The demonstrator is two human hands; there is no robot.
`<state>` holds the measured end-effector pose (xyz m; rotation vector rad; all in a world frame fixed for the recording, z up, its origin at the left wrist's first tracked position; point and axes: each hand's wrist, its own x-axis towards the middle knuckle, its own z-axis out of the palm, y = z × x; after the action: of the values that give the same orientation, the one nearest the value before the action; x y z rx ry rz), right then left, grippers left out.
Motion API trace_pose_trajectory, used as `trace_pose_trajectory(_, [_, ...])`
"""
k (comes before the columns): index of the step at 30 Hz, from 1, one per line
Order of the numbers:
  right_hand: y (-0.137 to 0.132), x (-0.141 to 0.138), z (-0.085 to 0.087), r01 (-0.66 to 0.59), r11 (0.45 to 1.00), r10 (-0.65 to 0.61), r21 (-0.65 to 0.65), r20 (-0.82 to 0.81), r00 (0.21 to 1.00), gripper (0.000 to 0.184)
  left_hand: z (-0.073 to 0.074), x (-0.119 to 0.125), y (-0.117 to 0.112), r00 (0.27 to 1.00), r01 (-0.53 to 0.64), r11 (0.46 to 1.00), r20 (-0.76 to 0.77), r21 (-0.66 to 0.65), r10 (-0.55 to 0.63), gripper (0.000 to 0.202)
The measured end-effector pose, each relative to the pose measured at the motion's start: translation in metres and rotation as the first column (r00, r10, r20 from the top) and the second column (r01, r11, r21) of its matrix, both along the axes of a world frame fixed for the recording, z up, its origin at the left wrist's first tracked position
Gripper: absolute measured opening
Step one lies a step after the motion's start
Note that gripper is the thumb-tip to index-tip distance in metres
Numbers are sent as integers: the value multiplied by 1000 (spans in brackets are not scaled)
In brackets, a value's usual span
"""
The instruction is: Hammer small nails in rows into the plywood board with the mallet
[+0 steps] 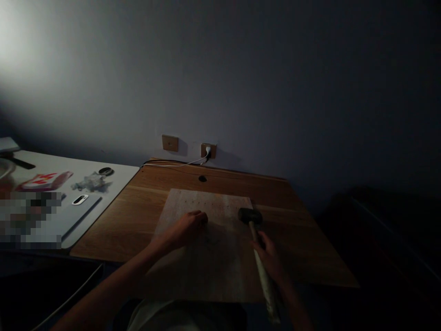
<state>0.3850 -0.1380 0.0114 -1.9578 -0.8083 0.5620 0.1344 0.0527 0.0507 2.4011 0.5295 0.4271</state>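
- Against a dim grey wall, a wooden desk [138, 220] fills the middle of the view, with a white table [117, 177] butting against its left edge.
- On the desk, a pale square board [213, 271] lies flat, reaching from near the middle to the near edge; a row of small dots runs close to its far edge.
- At the board's right side, a mallet [257, 239] lies with its dark head near the far right corner and its pale handle running toward the near edge.
- The right hand [270, 259] is closed around the mallet's handle, partway down.
- The left hand [188, 227] rests on the board's upper middle, fingers curled under; whether they pinch anything cannot be told.
- On the wall, two sockets [189, 146] sit above the desk's far edge, a white cable [179, 164] plugged into the right one.
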Motion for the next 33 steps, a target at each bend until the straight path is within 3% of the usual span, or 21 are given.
trace_pose_trajectory(4, [0, 2, 17, -5, 999, -5, -33, -280, 960, 40, -7, 40, 21, 990, 28, 999, 141, 25, -31, 14])
trace_pose_trajectory(9, [11, -19, 23, 151, 988, -110, 36, -527, 843, 56, -17, 91, 48, 982, 8, 1000, 190, 20, -12, 16])
trace_pose_trajectory(14, [19, -33, 14, 297, 953, -224, 60, -522, 823, 70, -17, 124, 56, 993, 51, 997, 99, 54, -56, 22])
trace_pose_trajectory(22, [16, -30, 12, 285, 956, -205, 74, -529, 824, 76, -26, 155, 46, 989, 126, 981, 62, 146, -136, 25])
trace_pose_trajectory(28, [17, -32, 15, 289, 954, -200, 82, -543, 816, 82, -43, 162, 54, 993, 79, 996, 88, 35, -82, 26])
trace_pose_trajectory(33, [16, -32, 12, 295, 952, -209, 78, -539, 816, 81, -43, 159, 61, 986, 147, 985, 69, 90, -153, 26])
